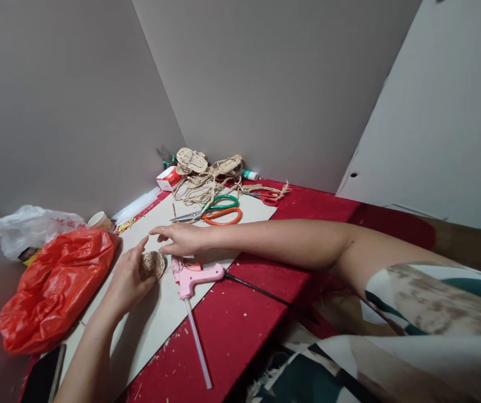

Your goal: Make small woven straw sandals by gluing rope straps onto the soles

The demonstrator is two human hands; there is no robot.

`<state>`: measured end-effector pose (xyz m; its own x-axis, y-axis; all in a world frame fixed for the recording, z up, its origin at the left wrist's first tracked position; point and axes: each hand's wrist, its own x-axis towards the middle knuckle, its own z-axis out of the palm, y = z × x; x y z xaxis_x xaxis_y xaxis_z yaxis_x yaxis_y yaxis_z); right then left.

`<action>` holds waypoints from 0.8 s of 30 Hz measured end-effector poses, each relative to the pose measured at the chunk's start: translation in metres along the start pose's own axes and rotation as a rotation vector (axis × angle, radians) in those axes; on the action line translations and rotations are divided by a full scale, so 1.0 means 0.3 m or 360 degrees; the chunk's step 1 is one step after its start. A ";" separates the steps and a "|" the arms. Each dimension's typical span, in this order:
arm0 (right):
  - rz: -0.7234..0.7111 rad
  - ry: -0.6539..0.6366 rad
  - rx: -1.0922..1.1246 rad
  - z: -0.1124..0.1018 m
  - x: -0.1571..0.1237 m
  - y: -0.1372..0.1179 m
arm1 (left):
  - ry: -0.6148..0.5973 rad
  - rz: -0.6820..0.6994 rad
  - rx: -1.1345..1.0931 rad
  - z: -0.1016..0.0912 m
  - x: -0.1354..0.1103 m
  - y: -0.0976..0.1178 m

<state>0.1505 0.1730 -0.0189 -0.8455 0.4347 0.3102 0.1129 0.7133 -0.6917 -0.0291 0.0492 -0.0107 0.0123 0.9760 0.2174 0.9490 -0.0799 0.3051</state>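
My left hand [129, 277] is curled around the edge of a small round coil of twisted straw cord [155, 263], thumb on the near side and fingers on the far side. The coil sits low over a pale board [168, 313]. Just beyond it, my right hand [183, 239] reaches in from the right with its fingers stretched and apart, and nothing shows in them. A pink hot glue gun [200, 275] with a clear glue stick lies right of the coil, below my right forearm. Scissors with green and orange handles [222, 210] lie just past my right hand.
Hanks of straw cord [210, 168] lie at the back, beside red-handled scissors [267, 198] and a red-white box [168, 178]. On the left are a red plastic bag [59, 285], a clear bag [34, 224], a paper cup [101, 221] and glue sticks [137, 206]. Grey panels rise behind.
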 end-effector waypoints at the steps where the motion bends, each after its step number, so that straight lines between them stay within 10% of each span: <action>1: 0.0009 -0.0013 0.0010 0.000 0.000 0.001 | -0.0012 -0.0023 -0.0044 -0.005 -0.002 -0.004; 14: 0.0139 -0.0213 0.0812 0.001 0.010 -0.017 | -0.0028 -0.0251 -0.0802 -0.091 -0.023 0.077; 22: 0.0272 0.0148 0.1534 -0.027 0.028 -0.055 | 0.1243 -0.0362 -0.1202 -0.140 0.004 0.049; 24: 0.0263 0.0205 0.1673 -0.025 0.025 -0.066 | 0.1316 -0.0424 -0.1363 -0.130 0.012 0.041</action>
<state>0.1460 0.1661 0.0021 -0.7925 0.5810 0.1855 -0.3373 -0.1641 -0.9270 -0.0296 0.0436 0.0301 -0.6516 0.5841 0.4841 0.3726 -0.3094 0.8749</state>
